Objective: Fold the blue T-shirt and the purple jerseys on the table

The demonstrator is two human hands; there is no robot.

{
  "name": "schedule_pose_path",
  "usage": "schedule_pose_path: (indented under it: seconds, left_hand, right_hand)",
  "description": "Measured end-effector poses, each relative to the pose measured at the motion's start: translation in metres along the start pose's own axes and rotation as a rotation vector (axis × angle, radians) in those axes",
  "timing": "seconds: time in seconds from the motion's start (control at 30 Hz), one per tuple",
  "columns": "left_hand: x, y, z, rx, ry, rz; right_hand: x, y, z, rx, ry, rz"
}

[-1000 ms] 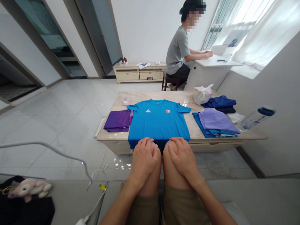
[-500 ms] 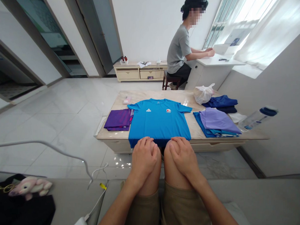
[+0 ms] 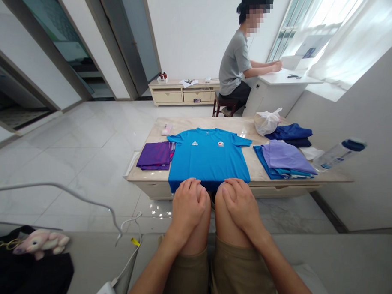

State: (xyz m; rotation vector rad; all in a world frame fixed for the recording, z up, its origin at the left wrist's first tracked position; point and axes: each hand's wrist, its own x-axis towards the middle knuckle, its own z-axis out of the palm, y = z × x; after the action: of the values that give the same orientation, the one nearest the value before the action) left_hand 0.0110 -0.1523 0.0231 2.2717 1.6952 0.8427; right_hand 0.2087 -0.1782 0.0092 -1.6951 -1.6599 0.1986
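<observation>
The blue T-shirt (image 3: 207, 157) is lying flat and spread out on the marble-topped bench (image 3: 144, 142) right in front of the hands, with its hem hanging just past the bench edge and sitting just beyond my fingers. Neither hand is holding anything: the left hand (image 3: 187, 206) is cupping the left knee and the right hand (image 3: 239, 205) is cupping the right knee, so they're sitting side by side, close but not touching, and I can't see them touching the shirt either. Past the left hand, a folded purple shirt (image 3: 155, 156) is sitting right up against the sleeve side of the tee. Past the right hand, a folded lilac top (image 3: 284, 157) is lying on a folded blue garment (image 3: 264, 164), with navy clothes (image 3: 288, 133) and a white plastic bag (image 3: 266, 122) just behind them and a plastic water bottle (image 3: 339, 155) lying further right. Way beyond the hands, another person (image 3: 234, 64) is sitting on a stool and working at a white desk (image 3: 283, 77) by the window, while a pink plush toy (image 3: 40, 243) is lying off to the left of my left hand.
</observation>
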Motion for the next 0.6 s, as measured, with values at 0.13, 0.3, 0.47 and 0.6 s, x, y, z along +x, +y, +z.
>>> schedule_pose_path:
  seconds: [0.13, 0.3, 0.47, 0.6]
  left_hand:
    - [-0.0004, -0.0017, 0.0001, 0.002, 0.008, -0.01]
    - [-0.0004, -0.0044, 0.0001, 0.0, 0.025, -0.005]
    - [-0.0003, -0.0046, 0.0024, -0.001, 0.026, -0.006]
    - [-0.0026, -0.0014, 0.001, -0.004, 0.023, -0.011]
  right_hand:
    - [-0.0006, 0.0018, 0.0012, 0.007, 0.005, -0.015]
    - [-0.0005, 0.0025, 0.0007, 0.008, 0.005, -0.012]
    - [-0.0001, 0.0015, 0.0008, 0.009, 0.012, -0.011]
    - [-0.0036, -0.0012, 0.0016, 0.017, 0.017, 0.001]
